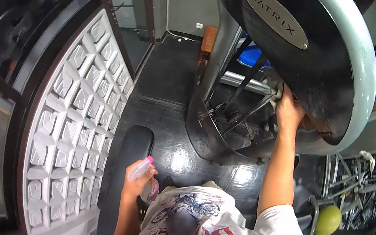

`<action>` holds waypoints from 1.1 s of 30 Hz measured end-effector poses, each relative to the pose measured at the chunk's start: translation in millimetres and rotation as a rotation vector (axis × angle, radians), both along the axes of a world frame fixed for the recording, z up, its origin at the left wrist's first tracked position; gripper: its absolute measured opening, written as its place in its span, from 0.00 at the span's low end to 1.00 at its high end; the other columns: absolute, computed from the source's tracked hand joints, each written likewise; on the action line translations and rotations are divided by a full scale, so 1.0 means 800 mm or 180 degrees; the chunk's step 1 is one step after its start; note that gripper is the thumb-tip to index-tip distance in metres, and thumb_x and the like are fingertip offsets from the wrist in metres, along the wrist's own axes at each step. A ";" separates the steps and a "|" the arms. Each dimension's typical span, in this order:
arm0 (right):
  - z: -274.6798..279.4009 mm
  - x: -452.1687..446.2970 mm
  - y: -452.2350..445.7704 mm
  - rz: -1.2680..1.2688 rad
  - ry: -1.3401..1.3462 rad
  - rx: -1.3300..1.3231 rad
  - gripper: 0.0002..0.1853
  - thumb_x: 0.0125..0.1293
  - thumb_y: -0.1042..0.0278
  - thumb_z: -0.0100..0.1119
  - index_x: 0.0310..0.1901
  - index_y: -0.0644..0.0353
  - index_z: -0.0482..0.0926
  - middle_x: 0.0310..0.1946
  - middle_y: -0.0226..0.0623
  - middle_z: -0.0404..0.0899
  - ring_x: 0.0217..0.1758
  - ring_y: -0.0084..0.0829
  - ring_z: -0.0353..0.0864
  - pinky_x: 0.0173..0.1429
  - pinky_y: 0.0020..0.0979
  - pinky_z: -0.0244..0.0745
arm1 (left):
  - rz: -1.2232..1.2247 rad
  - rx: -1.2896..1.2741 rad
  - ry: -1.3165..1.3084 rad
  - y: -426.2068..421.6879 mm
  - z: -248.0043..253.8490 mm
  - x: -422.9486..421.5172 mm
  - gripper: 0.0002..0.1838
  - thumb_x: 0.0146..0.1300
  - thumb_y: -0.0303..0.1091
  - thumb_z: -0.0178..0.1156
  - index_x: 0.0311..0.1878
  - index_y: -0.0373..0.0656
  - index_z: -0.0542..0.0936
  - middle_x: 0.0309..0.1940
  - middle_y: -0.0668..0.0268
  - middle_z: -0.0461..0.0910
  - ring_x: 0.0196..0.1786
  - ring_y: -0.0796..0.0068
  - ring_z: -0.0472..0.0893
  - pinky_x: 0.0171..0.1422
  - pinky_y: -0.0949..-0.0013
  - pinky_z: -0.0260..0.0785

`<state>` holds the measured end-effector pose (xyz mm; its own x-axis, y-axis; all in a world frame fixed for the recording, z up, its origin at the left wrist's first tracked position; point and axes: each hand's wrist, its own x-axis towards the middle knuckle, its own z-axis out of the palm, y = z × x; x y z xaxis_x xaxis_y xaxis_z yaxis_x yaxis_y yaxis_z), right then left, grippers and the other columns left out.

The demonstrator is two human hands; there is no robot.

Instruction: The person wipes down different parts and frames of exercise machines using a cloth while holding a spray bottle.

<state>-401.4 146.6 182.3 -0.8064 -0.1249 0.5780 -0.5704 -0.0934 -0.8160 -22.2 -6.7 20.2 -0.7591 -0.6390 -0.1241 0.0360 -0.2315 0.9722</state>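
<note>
reaching in beneath the dark shroud of the weight machine [314, 64], the right hand [289, 113] seems to be at a wiping step, its fingers bunched against a greyish cloth [277, 91] inside the machine's frame, partly hidden. nearer the wearer than the machine and to its left, the left hand [134, 186] has its fingers wrapped around a pink-tipped clear bottle [140, 169]. the next move likely calls for steady cloth pressure among the machine's rods, bottle held clear.

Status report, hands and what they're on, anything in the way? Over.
Left hand gripping pink-tipped spray bottle. Right hand at pale cloth, inside gym machine. Dark cover overhangs, partly hiding right fingers; grip unclear.
</note>
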 end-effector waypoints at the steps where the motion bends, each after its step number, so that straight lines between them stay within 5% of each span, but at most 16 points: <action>1: 0.003 -0.005 0.004 0.0080 -0.0133 0.0105 0.10 0.66 0.74 0.60 0.46 0.70 0.81 0.47 0.40 0.84 0.52 0.32 0.80 0.60 0.33 0.71 | 0.0084 -0.0006 -0.0023 0.007 0.002 -0.003 0.07 0.62 0.27 0.64 0.38 0.33 0.79 0.30 0.58 0.82 0.21 0.73 0.79 0.28 0.70 0.73; 4: 0.017 -0.003 0.017 -0.0044 -0.0435 0.1317 0.11 0.71 0.67 0.54 0.46 0.64 0.82 0.43 0.42 0.84 0.47 0.36 0.83 0.55 0.32 0.73 | 0.0324 0.0106 -0.0170 0.033 -0.001 -0.020 0.07 0.61 0.28 0.64 0.37 0.33 0.78 0.30 0.57 0.82 0.21 0.73 0.79 0.29 0.70 0.73; 6: -0.009 -0.032 0.025 -0.1125 0.2488 0.2491 0.14 0.71 0.64 0.51 0.50 0.59 0.82 0.45 0.45 0.85 0.51 0.41 0.84 0.58 0.36 0.73 | 0.0463 0.0159 -0.0169 0.057 0.000 -0.039 0.07 0.62 0.28 0.64 0.37 0.33 0.78 0.29 0.57 0.82 0.21 0.73 0.79 0.28 0.70 0.73; 7: -0.010 -0.036 0.032 -0.1398 0.2868 0.3282 0.18 0.68 0.64 0.53 0.57 0.57 0.81 0.53 0.44 0.83 0.59 0.40 0.81 0.65 0.36 0.70 | 0.0538 0.0187 -0.0168 0.070 0.001 -0.050 0.07 0.62 0.28 0.64 0.37 0.33 0.79 0.29 0.56 0.82 0.21 0.73 0.79 0.28 0.70 0.73; 9: -0.015 -0.036 0.028 -0.0085 0.1141 0.1427 0.12 0.69 0.68 0.59 0.50 0.62 0.84 0.50 0.41 0.85 0.54 0.39 0.83 0.61 0.34 0.72 | 0.0615 0.0252 -0.0141 0.099 0.005 -0.074 0.07 0.62 0.28 0.64 0.37 0.33 0.79 0.30 0.56 0.82 0.22 0.73 0.80 0.30 0.69 0.74; 11: -0.018 -0.030 0.022 -0.0167 0.0851 0.1044 0.10 0.66 0.71 0.65 0.47 0.64 0.85 0.45 0.39 0.86 0.48 0.33 0.85 0.56 0.34 0.75 | 0.0705 0.0303 -0.0087 0.129 0.007 -0.096 0.08 0.62 0.28 0.64 0.38 0.33 0.79 0.30 0.57 0.82 0.23 0.73 0.80 0.31 0.69 0.74; 16: -0.028 -0.051 0.026 0.0104 0.1447 0.0921 0.11 0.63 0.71 0.67 0.46 0.65 0.86 0.44 0.38 0.87 0.46 0.32 0.85 0.54 0.34 0.76 | 0.0631 0.0252 -0.0005 0.187 0.007 -0.126 0.08 0.62 0.27 0.63 0.40 0.32 0.79 0.31 0.57 0.83 0.24 0.73 0.80 0.32 0.70 0.73; 23: -0.016 -0.035 0.028 0.0381 0.0242 0.1195 0.13 0.61 0.68 0.66 0.45 0.66 0.84 0.43 0.39 0.87 0.44 0.34 0.85 0.51 0.34 0.75 | 0.0703 0.0168 0.0003 0.210 0.022 -0.132 0.07 0.61 0.27 0.64 0.39 0.33 0.79 0.30 0.59 0.83 0.23 0.75 0.80 0.30 0.71 0.73; 33: -0.032 -0.029 0.027 0.0465 0.0203 0.0937 0.06 0.61 0.70 0.66 0.37 0.63 0.85 0.36 0.38 0.86 0.39 0.33 0.85 0.47 0.33 0.75 | 0.0503 -0.0074 0.0215 0.160 0.035 -0.139 0.08 0.61 0.28 0.66 0.39 0.33 0.79 0.29 0.56 0.82 0.21 0.71 0.79 0.26 0.68 0.73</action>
<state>-424.9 168.6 157.1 -0.7311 -0.4057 0.5485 -0.6190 0.0566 -0.7833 -133.2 121.0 48.2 -0.6551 -0.7531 -0.0600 0.1355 -0.1953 0.9713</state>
